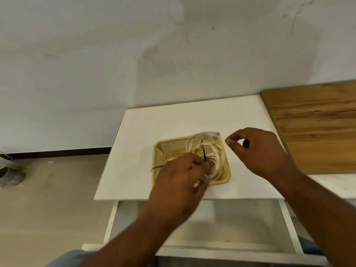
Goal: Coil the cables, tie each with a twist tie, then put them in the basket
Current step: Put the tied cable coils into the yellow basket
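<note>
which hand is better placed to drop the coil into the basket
Left: the left hand grips the cable coil right over the basket; the right hand hovers beside it, off the coil.

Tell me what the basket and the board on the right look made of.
The basket looks like moulded plastic, tan-yellow and matte, with a regular grid of small holes. The board is wood or wood-look laminate, brown with streaky grain and a slight sheen; I cannot tell which.
</note>
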